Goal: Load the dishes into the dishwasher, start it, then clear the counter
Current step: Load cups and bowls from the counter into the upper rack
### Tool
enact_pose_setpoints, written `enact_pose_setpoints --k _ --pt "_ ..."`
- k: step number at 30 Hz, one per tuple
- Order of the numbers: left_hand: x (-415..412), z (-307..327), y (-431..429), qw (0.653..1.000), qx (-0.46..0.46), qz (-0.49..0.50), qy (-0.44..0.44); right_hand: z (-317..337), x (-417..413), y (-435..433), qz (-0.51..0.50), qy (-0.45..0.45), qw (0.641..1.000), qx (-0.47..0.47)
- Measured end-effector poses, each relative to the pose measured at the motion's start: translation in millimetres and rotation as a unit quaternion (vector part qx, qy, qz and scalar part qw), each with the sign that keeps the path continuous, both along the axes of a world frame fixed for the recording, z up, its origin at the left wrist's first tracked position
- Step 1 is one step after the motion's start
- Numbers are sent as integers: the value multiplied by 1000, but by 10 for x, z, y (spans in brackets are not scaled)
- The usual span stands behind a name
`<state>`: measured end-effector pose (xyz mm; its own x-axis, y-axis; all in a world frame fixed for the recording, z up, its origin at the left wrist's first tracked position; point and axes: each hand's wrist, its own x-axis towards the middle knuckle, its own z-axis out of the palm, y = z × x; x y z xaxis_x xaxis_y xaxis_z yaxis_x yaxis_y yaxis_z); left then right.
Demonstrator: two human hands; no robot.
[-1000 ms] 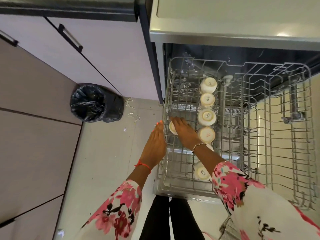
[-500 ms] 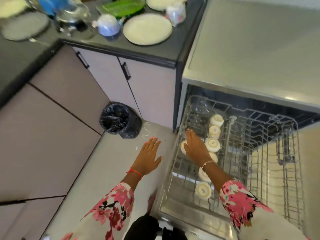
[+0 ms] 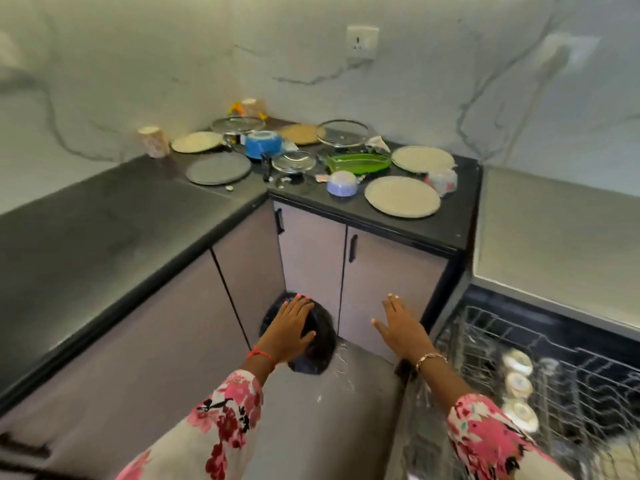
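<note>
My left hand [image 3: 290, 330] and my right hand [image 3: 401, 328] are both open and empty, held out in front of the lower cabinets. The pulled-out dishwasher rack [image 3: 540, 368] at the lower right holds a row of upturned white cups [image 3: 518, 385]. On the black corner counter [image 3: 453, 216] lie dirty dishes: a large pale plate [image 3: 402, 196], a second pale plate [image 3: 423, 158], a green leaf-shaped dish [image 3: 358, 163], a lilac bowl [image 3: 341, 183], a blue pot [image 3: 263, 144], a dark plate [image 3: 218, 168] and glass lids [image 3: 343, 133].
A black-bagged bin [image 3: 320, 344] stands on the floor below my left hand, against the cabinet doors [image 3: 381, 289]. The steel dishwasher top [image 3: 554, 233] is at the right. A patterned cup [image 3: 153, 141] sits by the marble wall, and a socket [image 3: 362, 41] is above.
My right hand has left the cup in the rack and come out to the left. Both hands now reach toward the cabinets, and my view has lifted to the counter.
</note>
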<state>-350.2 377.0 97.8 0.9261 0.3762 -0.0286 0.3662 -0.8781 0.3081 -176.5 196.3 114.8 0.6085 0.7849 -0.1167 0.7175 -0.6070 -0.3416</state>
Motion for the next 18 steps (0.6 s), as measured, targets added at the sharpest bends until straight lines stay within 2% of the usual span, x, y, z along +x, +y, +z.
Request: enact_pose_setpoints --k 4,8,18 --pt "-204 58 675 1000 -1 7 -11 194 -180 704 20 -15 999 23" --pt "-243 143 1272 998 21 56 -32 317 -133 1363 49 -32 998 23" --pt "193 154 3090 986 47 155 -43 407 633 3350 112 -29 991 63"
